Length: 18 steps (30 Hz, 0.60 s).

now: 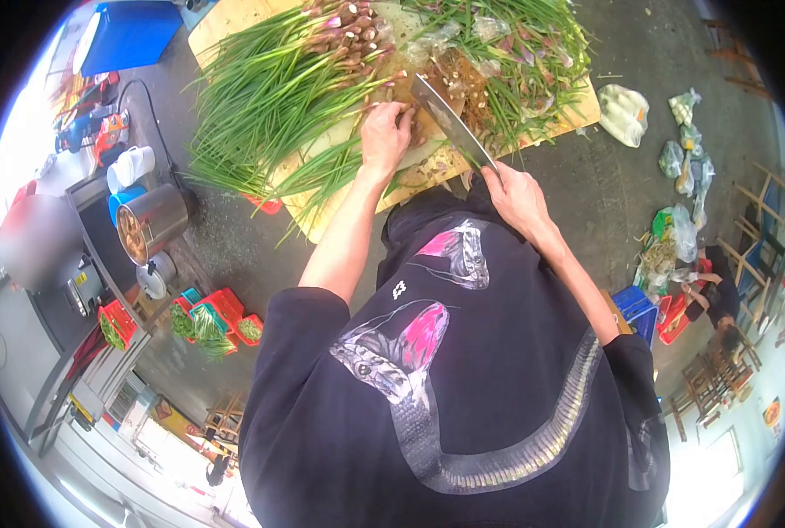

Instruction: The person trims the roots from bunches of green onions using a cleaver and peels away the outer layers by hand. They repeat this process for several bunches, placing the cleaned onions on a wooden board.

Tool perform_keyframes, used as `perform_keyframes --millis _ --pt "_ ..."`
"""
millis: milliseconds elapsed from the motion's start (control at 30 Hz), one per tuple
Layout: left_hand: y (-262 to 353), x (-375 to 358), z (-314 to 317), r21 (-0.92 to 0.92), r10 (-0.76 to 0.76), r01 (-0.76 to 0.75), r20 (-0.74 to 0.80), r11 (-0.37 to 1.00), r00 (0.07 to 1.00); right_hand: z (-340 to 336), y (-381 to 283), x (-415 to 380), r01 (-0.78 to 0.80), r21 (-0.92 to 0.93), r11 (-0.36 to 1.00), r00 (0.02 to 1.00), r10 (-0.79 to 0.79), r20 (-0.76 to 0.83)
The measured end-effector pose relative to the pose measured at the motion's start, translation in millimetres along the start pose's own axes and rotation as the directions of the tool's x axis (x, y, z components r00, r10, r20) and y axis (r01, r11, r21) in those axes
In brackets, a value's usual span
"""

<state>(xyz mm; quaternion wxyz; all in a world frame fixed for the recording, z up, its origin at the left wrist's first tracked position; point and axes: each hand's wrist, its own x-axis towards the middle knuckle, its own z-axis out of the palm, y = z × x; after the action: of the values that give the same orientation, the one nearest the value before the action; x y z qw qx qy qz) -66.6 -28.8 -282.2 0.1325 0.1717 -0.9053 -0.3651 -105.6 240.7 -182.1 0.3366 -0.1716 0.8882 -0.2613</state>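
My right hand (517,199) is wrapped round the handle of a large knife (452,118), whose blade points up and to the left over the wooden table (586,107). My left hand (386,134) has its fingers curled together near the blade, at the root end of some green stalks; what they pinch is too small to make out. A big pile of green onions (260,114) with reddish root ends lies to the left. Beyond the knife are loose trimmings (533,70) and brown root scraps (459,84).
A white bag (623,115) and several plastic bags lie on the floor to the right, with another person (718,295) beyond. At the left stand a large metal pot (153,223), a blue bin (128,35) and red baskets (225,308) of greens.
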Motion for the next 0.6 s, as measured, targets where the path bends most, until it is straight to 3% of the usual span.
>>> perform_keyframes --millis 500,600 --pt "-3.3 -0.8 -0.3 -0.034 0.050 -0.050 0.000 0.998 0.999 17.4 3.7 10.1 -0.001 -0.039 0.999 0.999 0.003 0.054" --pt "-2.9 -1.5 -0.4 0.016 0.058 -0.058 -0.007 0.998 0.998 27.6 4.2 8.7 0.039 -0.071 0.997 0.999 -0.041 -0.023"
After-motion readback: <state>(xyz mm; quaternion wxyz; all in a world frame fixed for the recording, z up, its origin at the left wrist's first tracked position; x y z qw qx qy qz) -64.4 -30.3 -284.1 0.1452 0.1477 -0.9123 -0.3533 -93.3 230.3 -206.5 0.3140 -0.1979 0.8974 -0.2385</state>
